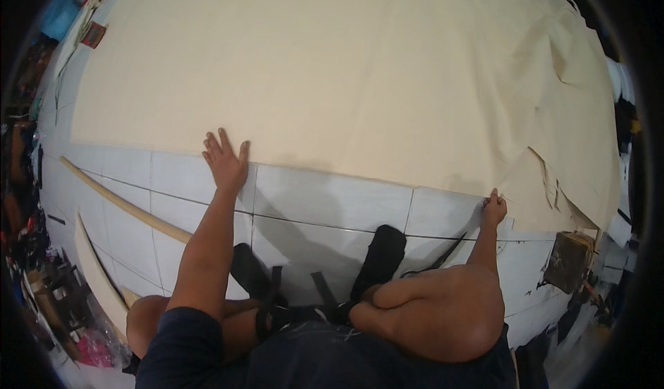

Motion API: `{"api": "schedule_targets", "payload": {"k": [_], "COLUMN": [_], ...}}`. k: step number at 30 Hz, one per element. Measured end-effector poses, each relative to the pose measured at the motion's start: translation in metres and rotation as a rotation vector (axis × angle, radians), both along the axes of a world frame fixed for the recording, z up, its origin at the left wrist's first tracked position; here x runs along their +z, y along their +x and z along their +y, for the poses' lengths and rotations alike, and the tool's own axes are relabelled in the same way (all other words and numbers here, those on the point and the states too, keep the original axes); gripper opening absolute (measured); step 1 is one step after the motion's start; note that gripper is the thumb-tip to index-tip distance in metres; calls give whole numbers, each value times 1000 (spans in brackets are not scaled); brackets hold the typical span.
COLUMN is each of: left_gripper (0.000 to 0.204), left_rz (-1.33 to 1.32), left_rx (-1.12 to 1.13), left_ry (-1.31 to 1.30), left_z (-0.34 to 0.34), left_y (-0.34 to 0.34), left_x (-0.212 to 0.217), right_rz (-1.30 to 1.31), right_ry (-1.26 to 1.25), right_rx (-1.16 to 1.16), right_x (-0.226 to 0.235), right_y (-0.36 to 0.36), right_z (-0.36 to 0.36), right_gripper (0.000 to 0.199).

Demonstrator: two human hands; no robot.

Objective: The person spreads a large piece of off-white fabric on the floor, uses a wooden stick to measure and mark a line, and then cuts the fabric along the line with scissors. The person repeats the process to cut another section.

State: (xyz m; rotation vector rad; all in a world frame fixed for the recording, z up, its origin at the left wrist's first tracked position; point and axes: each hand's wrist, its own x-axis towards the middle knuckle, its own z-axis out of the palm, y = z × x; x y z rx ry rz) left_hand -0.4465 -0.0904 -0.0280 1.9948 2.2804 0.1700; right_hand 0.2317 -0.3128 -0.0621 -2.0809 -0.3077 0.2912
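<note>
Across the white tiled floor (332, 206) lies a big cream cloth (332, 71), and you're crouched at its near edge. Your left hand (226, 161) presses flat, fingers spread, on that edge; your right hand (494, 208) pinches it further along. Long wooden rulers (124, 206) lie to your left, a brown pouch (568, 259) to your right.

White tiled floor (332, 206) with dark grout lines. Long pale wooden strips (124, 206) lie at left. Clutter crowds the dim edges.
</note>
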Motion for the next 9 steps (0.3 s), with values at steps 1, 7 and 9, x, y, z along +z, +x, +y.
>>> {"api": "schedule_targets", "payload": {"k": [1,7,9], "left_gripper": [79,78,79], "left_rz": [11,-40,27], "left_rx": [7,-217,-292], "left_ry": [8,93,53], "left_z": [0,4,2], "left_y": [4,68,87], "left_x": [-1,14,18], "right_rz": [-38,-384,-543], "right_ry": [-22,-490,-560], "right_rx": [22,-75,-9], "right_x": [3,31,80], "right_y": [7,-4,-85], "right_z": [-2,9,69], "right_gripper": [35,40,52]}}
